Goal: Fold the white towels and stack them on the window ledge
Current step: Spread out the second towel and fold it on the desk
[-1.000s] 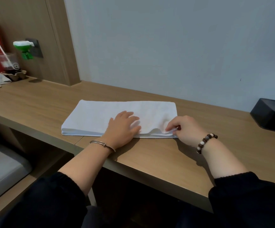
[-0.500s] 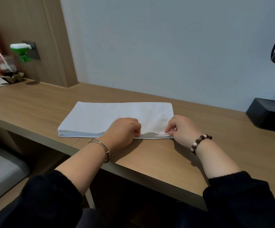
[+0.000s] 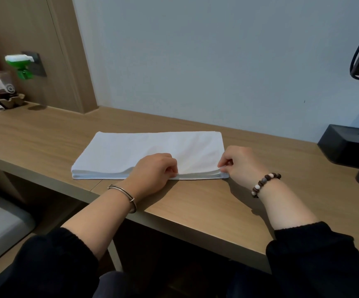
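Along the front of the long pale-wood desktop (image 3: 45, 134), under a plain grey-blue wall (image 3: 195, 61), the folded white terry towel (image 3: 152, 147) lies flat as a thick band of several layers. Its long axis runs left to right, roughly parallel to the desk's front edge, and it sits well apart from the black box (image 3: 343, 145) at the far right. No window or ledge shows in this view, so the stacking place cannot be located from here.

Both hands are on the towel's near long edge, and both work its right half, so the cloth lies beyond them, away from the person, with the whole left half untouched. The left hand (image 3: 153, 171) has its fingers curled under, knuckles up, and pinches the near edge around the middle of the band. The right hand (image 3: 241, 164) is curled too and nips the near right corner between thumb and forefinger. Between the two grips the upper layers stand slightly proud of the lowest one, which lies on the wood; how many layers each pinch takes in is probably more than one, though the edge is too fine to count.

By my reading the step in hand is squaring the near edge before another fold. With the right hand on the end corner, carrying that short end across to the left along the long axis looks the likeliest move, and the layers could slip apart if the pinch takes only the top one
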`<control>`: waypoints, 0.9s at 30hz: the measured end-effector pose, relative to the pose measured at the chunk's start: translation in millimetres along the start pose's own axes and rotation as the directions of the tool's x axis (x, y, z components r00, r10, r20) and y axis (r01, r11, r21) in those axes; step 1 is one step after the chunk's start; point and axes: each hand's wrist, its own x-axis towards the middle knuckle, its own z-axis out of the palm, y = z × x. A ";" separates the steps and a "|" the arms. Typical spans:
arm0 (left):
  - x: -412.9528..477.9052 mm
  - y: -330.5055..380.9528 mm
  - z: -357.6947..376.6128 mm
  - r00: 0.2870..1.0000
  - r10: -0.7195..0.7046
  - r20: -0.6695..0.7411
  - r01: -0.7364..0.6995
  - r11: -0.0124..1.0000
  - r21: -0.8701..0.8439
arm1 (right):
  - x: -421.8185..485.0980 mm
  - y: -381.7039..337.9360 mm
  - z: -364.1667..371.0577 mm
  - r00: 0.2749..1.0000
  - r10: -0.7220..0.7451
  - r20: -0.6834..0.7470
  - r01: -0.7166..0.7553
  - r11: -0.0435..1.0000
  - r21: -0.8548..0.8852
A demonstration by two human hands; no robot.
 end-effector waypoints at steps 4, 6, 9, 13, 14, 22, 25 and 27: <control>-2.4 -0.5 2.6 1.000 0.012 -0.009 -0.012 1.000 -0.003 | -1.9 -0.4 -0.6 0.997 0.001 0.083 0.004 0.998 -0.060; -4.8 -2.1 2.0 0.999 0.045 -0.012 -0.045 0.999 0.001 | -3.0 -2.6 0.7 0.993 0.001 0.117 0.016 0.990 -0.142; -9.3 -6.9 2.1 0.994 0.102 -0.050 -0.102 0.995 0.010 | -3.3 -5.1 1.3 0.996 -0.003 0.088 0.020 0.981 -0.194; -13.0 -9.1 5.2 0.988 0.119 -0.093 -0.117 0.993 0.028 | -4.1 -6.7 -1.8 1.000 -0.027 -0.002 0.026 0.983 -0.182; -13.1 -9.5 5.6 0.987 0.124 -0.103 -0.122 0.992 0.031 | -4.6 -6.9 -2.0 0.999 -0.035 -0.037 0.028 0.984 -0.173; -16.4 -16.6 8.0 0.975 0.174 -0.138 -0.168 0.984 0.054 | -5.9 -9.0 1.5 0.995 -0.037 0.088 0.067 0.927 -0.369; -20.7 -20.2 0.6 0.970 0.201 -0.140 -0.186 0.976 0.113 | -6.9 -10.8 4.6 0.992 -0.099 0.076 0.123 0.889 -0.441; -25.6 -25.9 -7.2 0.975 0.170 -0.143 -0.138 0.968 0.207 | -7.5 -11.6 5.3 0.992 -0.088 0.095 0.121 0.893 -0.435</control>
